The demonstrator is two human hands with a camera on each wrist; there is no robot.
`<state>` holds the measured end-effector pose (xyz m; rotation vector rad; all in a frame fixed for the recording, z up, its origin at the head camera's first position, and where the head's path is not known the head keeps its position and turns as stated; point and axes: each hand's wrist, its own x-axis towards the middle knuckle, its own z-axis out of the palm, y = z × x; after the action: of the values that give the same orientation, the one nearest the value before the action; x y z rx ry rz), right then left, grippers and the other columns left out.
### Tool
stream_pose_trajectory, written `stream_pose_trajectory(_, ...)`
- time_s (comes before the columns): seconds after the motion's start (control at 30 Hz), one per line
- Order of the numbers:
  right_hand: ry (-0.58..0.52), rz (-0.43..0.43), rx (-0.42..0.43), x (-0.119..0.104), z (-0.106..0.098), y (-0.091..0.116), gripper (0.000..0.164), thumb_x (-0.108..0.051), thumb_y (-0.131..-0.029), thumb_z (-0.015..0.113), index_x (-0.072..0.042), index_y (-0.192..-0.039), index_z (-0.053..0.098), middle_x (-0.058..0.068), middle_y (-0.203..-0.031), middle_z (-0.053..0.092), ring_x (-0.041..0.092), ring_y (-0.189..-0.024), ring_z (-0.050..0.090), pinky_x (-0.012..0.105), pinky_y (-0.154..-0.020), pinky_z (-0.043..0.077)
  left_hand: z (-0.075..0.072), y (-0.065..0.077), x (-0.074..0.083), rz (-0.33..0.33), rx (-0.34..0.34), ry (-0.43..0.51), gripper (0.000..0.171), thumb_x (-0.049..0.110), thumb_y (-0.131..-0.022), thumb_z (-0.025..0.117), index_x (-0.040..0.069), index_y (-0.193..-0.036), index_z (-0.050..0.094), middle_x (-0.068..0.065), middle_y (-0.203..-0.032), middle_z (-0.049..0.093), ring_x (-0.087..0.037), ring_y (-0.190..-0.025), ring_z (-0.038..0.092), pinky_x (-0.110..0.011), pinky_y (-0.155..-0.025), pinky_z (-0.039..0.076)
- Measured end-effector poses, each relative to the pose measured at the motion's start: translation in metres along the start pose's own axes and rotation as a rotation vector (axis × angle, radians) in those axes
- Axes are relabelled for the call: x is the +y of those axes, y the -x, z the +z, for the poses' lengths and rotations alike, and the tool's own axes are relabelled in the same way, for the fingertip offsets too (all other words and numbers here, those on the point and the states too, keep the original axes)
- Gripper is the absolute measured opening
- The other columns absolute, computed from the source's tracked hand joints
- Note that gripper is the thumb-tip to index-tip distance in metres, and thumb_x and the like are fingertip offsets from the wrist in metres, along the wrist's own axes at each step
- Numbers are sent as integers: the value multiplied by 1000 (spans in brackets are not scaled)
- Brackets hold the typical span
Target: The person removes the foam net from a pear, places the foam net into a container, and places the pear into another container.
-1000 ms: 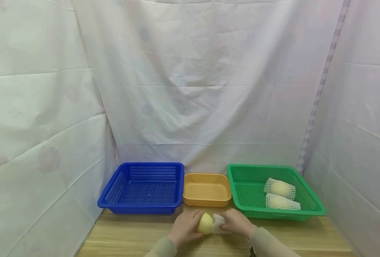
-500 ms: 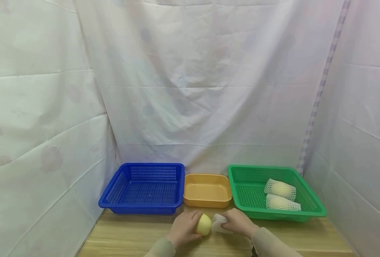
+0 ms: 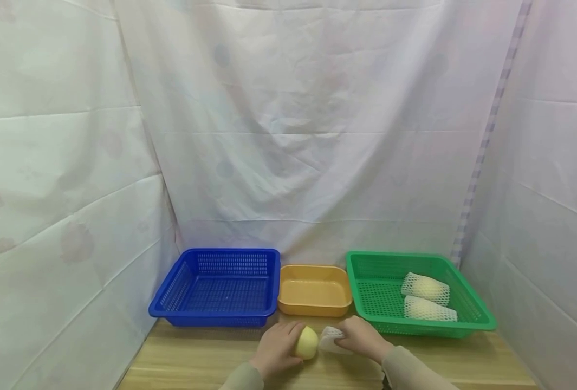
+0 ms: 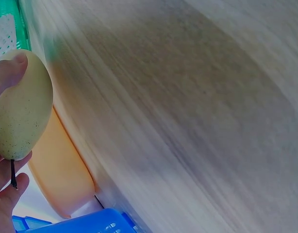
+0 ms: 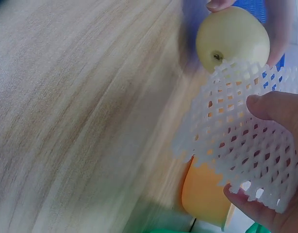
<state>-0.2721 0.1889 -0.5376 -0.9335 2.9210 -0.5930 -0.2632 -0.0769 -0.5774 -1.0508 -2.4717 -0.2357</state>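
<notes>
A pale yellow pear point(image 3: 308, 343) is gripped by my left hand point(image 3: 277, 346) above the front of the table. In the left wrist view the pear point(image 4: 27, 107) shows dark specks and a thin dark stem. My right hand point(image 3: 362, 338) pinches a white foam net sleeve point(image 3: 329, 341) just to the right of the pear. From the right wrist, the foam net sleeve point(image 5: 236, 126) looks like an open mesh with no fruit inside, and the base of the pear point(image 5: 234, 36) lies just past its edge.
Behind the hands stand a blue basket point(image 3: 215, 314) at left, an orange tray point(image 3: 315, 310) in the middle and a green basket point(image 3: 415, 325) at right. Two net-wrapped pears point(image 3: 427, 287) lie in the green basket. White cloth point(image 3: 298, 135) encloses the wooden table point(image 3: 171, 357).
My left hand has drawn the pear slightly leftward, widening the gap to the foam net sleeve. The right hand stays nearly in place with the sleeve.
</notes>
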Motion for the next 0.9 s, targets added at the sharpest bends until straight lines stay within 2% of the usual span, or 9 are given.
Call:
stream_pose_trajectory(0.33,-21,-23,25,-2,-9,1,8,-18,-84,74,-18,-77,70,-20,-62,53,-1,-50,40,21,-48,40,0,3,-3,4,-1,-18,79,44,-61,86,10,-126,56,-1,-116,62,-20,-102,61,-38,-90,48)
stream_pose_trajectory(0.7,-24,-16,43,-7,-19,-2,10,-18,-84,74,-19,-76,67,-19,-62,54,-1,-50,40,21,-48,41,3,5,-4,4,-12,-8,80,45,-62,86,10,-127,56,-1,-115,62,-19,-101,61,-37,-91,48)
stream_pose_trajectory(0.83,5,-29,66,-7,-24,-4,5,-20,-84,75,-18,-87,71,-15,-78,65,-1,-64,54,26,-59,49,6,5,-4,10,-19,0,81,45,-62,86,9,-128,55,-1,-116,62,-19,-101,61,-37,-91,48)
stream_pose_trajectory(0.9,22,-40,82,-6,-27,-6,16,-21,-83,76,-17,-98,73,-11,-92,70,2,-78,61,30,-68,53,7,5,-4,12,-25,3,81,45,-63,86,9,-128,55,-1,-116,62,-19,-101,61,-36,-91,48)
